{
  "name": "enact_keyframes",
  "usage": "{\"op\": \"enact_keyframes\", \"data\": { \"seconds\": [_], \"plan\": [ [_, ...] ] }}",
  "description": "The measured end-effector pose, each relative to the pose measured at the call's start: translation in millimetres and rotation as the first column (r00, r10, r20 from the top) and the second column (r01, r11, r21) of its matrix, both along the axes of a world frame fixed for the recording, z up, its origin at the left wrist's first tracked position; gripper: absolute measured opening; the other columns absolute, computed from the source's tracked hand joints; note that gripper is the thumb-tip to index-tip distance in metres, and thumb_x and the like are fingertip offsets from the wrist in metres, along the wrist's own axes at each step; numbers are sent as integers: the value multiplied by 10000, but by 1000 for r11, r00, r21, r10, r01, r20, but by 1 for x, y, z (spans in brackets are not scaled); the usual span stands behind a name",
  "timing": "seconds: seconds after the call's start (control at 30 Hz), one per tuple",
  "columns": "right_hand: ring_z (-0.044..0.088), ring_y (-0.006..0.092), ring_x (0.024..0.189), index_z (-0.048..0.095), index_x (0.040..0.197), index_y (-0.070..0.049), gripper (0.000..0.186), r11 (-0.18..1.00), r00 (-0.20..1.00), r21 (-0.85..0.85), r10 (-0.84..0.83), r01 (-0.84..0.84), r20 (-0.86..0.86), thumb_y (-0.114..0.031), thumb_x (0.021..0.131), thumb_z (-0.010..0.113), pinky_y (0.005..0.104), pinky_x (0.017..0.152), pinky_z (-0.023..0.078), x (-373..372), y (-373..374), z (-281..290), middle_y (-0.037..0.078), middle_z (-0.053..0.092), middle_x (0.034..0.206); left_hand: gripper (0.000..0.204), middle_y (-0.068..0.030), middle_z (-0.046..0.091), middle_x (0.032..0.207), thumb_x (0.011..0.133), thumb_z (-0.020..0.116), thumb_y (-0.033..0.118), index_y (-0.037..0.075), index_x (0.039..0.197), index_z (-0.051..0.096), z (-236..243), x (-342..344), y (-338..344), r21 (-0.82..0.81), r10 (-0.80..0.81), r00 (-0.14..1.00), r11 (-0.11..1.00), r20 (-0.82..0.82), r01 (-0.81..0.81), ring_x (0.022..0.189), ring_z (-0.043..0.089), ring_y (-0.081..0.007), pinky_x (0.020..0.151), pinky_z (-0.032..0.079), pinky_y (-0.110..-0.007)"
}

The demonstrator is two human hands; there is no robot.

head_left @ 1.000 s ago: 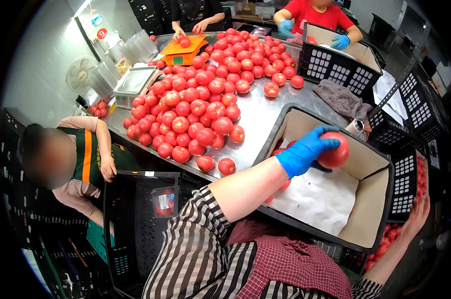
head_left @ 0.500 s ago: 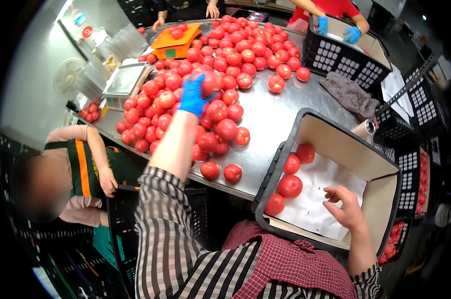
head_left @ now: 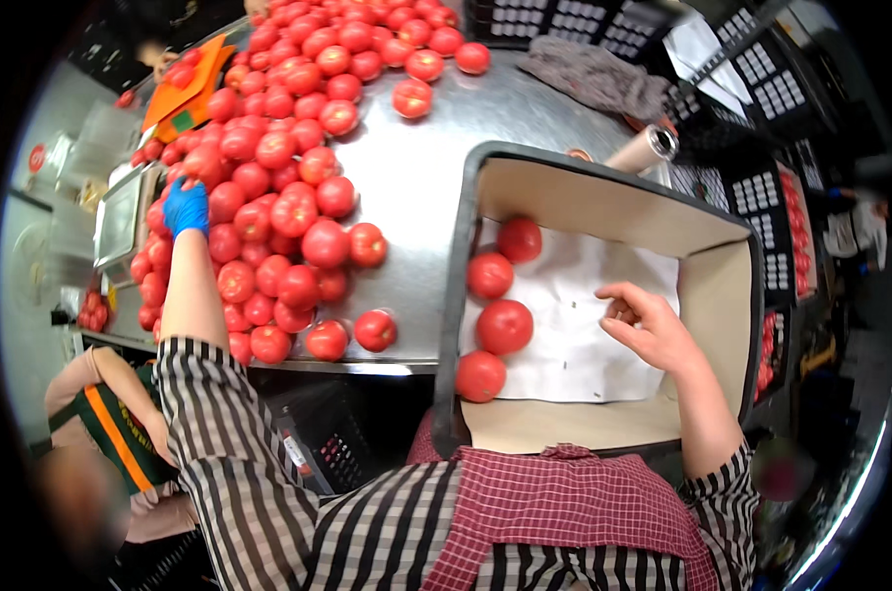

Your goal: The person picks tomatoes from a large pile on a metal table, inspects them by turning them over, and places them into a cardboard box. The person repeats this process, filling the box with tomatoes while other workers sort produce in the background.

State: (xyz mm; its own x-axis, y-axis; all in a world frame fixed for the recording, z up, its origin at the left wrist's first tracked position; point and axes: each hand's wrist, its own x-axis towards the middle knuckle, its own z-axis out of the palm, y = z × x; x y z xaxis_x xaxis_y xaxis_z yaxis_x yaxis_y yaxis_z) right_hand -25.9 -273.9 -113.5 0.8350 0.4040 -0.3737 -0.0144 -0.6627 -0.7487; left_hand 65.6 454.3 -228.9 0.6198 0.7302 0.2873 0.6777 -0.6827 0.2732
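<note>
My left hand [head_left: 187, 207], in a blue glove, reaches to the left side of a large heap of red tomatoes [head_left: 293, 209]. Its fingers are curled around a tomato [head_left: 204, 165], partly hidden by the glove. My bare right hand [head_left: 645, 325] hovers inside a black crate [head_left: 475, 187], over white paper [head_left: 574, 340]. Nothing is in it, and its fingers are bent but apart. Along the crate's left wall lie several tomatoes [head_left: 505, 327] in a row.
The heap spreads over a metal table [head_left: 416, 177]. An orange scale [head_left: 188, 94] and a silver scale [head_left: 119, 219] stand at left. A grey cloth [head_left: 594, 77] and a pale roll [head_left: 643, 148] lie beyond the crate. Another person's arm [head_left: 131, 394] shows at lower left.
My view has shifted, so the table and crate sit further left. My left hand has moved across the heap toward the silver scale. The right hand stays over the crate.
</note>
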Motion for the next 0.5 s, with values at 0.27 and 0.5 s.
{"op": "enact_keyframes", "data": {
  "seconds": [0.27, 0.5],
  "plan": [
    [633, 193, 712, 583, 1203, -65, 391, 984, 983, 40, 175, -173, -48, -228, 865, 692, 335, 665, 510, -11, -4, -19, 92, 668, 819, 434, -68, 578, 1237, 844, 656, -33, 26, 1265, 569, 109, -16, -288, -158, -511, 482, 552, 712, 819, 1066, 556, -163, 925, 477, -282],
    [658, 208, 778, 561, 1259, -74, 448, 956, 954, -11, 291, -293, -72, -295, 882, 659, 347, 729, 524, -23, 5, -5, 91, 685, 901, 540, -156, 544, 1217, 816, 737, 296, 125, 1289, 541, 170, -63, -489, -310, -986, -69, -113, 150, 944, 1120, 547, -356, 945, 475, -429]
  ]
}}
